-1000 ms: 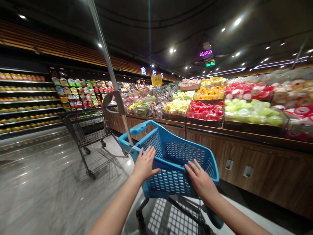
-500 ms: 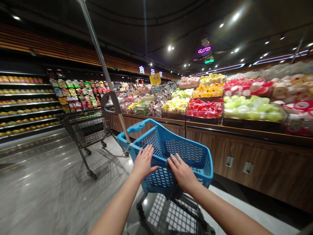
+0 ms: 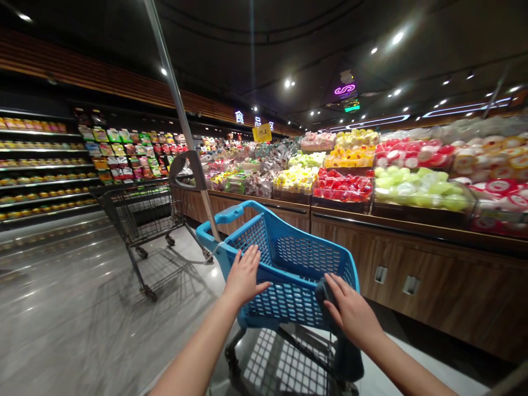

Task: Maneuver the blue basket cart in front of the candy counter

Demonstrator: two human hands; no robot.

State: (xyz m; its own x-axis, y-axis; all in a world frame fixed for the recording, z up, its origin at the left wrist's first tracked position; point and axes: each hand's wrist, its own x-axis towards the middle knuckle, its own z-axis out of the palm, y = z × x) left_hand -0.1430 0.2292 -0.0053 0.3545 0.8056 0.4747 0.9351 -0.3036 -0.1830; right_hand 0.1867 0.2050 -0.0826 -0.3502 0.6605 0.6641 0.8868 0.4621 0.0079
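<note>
A blue plastic shopping basket (image 3: 289, 258) sits on a cart frame right in front of me. My left hand (image 3: 244, 276) lies flat on the basket's near rim at its left, fingers stretched out and thumb on the outer wall. My right hand (image 3: 352, 314) presses a dark cloth (image 3: 345, 352) against the near right corner of the rim. Its fingers curl over the cloth, which hangs down below the hand. The inside of the basket shows nothing in it.
A black wire shopping cart (image 3: 140, 217) stands on the glossy floor to the left. A slanted metal pole (image 3: 177, 110) rises from the basket's left side. A long wooden counter (image 3: 433, 264) with bins of packaged sweets runs along the right. Stocked shelves (image 3: 41, 165) line the far left.
My right hand slid with the cloth along the near rim, from the right side to the middle and back to the right corner. The left hand stayed put.
</note>
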